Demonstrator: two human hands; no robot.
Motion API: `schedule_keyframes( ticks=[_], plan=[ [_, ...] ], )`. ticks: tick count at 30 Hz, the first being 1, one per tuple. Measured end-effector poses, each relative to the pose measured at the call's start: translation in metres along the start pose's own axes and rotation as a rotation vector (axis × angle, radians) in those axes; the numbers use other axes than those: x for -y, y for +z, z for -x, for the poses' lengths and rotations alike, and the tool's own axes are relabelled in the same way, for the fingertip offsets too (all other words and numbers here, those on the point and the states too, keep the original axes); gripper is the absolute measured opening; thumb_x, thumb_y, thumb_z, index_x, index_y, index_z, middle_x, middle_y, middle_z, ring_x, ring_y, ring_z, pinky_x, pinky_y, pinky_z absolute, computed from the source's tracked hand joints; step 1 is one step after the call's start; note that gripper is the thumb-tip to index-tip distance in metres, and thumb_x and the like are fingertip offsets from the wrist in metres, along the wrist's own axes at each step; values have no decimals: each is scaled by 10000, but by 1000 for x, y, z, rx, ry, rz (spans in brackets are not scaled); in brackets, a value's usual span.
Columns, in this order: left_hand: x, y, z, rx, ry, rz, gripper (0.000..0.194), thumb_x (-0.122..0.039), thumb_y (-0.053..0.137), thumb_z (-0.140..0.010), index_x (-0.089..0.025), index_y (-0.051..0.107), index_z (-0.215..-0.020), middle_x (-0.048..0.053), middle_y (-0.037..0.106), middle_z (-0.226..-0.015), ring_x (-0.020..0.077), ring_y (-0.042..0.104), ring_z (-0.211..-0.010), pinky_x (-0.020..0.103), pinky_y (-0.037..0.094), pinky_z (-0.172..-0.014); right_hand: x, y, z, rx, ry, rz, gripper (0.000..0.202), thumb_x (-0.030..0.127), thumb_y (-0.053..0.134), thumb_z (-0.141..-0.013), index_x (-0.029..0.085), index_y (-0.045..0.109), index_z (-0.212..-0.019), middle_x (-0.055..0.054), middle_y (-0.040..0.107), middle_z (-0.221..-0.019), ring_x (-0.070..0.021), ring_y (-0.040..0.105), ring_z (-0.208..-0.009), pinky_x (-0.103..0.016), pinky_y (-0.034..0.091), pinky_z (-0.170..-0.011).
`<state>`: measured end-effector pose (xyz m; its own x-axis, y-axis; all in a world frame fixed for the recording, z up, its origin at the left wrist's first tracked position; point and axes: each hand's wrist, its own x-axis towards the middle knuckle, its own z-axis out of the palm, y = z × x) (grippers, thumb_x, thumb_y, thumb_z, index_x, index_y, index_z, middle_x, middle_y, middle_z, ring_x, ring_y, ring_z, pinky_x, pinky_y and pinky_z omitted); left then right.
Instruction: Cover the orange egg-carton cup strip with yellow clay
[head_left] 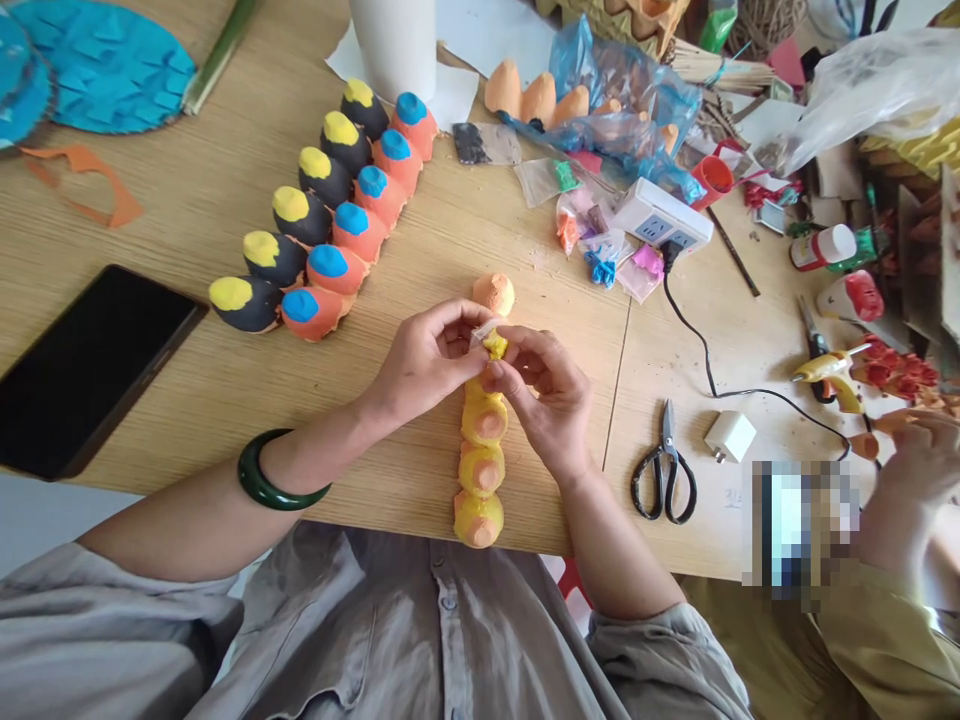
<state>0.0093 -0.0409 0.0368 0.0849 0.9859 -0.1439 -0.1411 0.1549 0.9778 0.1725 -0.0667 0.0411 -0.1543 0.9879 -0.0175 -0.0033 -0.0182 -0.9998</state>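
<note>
A small clear plastic bag (482, 330) with yellow clay (496, 343) in it is held between my two hands. My left hand (420, 365) has its thumb and fingers closed on the bag's left side. At the right, my right hand (553, 395) pinches at the yellow clay with thumb and forefinger. Beneath both hands lies a strip of egg-carton cups (466, 472), its near cups coated yellow around orange tips. The far cup (495, 292) is plain orange; my hands hide the cups between.
Left are a painted cup strip in black and yellow (307, 220), one in orange and blue (360, 240), and a phone (90, 370). Right are scissors (666, 465), a power strip (664, 215), clay bags (600, 260) and a charger (730, 437). Another person's hand (911, 460) is far right.
</note>
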Motion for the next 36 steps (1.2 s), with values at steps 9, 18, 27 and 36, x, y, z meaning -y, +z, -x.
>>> schedule_keyframes(
  ticks=[9,18,27,36],
  plan=[
    [-3,-6,5,28,43,-52,304,-385,957,-678,-204,726,-752,16,718,-782,181,677,-750,320,598,-752,-3,-10,-4,53,-90,37,325,388,897,-843,346,781,-1143,-7,660,-969,-180,690,-832,-373,678,-798],
    [-15,-16,3,124,231,-266,230,-427,960,-708,-259,804,-694,35,764,-784,190,686,-722,317,559,-739,-3,-15,-6,121,-15,-34,288,455,864,-862,271,759,-1056,-24,756,-1018,-179,767,-797,-339,691,-709],
    [-5,-13,4,259,200,-211,241,-453,791,-922,-213,777,-901,7,766,-779,142,734,-652,238,589,-632,-12,-15,-11,67,-120,-62,253,450,790,-934,235,691,-1024,23,736,-803,-108,697,-561,-226,618,-492],
    [-4,-11,1,281,109,-145,279,-455,785,-908,-177,766,-917,29,766,-840,159,748,-692,271,629,-699,-18,-9,-7,-38,-212,-4,155,384,755,-975,251,716,-1046,50,690,-706,-82,646,-490,-187,537,-427]
  ],
)
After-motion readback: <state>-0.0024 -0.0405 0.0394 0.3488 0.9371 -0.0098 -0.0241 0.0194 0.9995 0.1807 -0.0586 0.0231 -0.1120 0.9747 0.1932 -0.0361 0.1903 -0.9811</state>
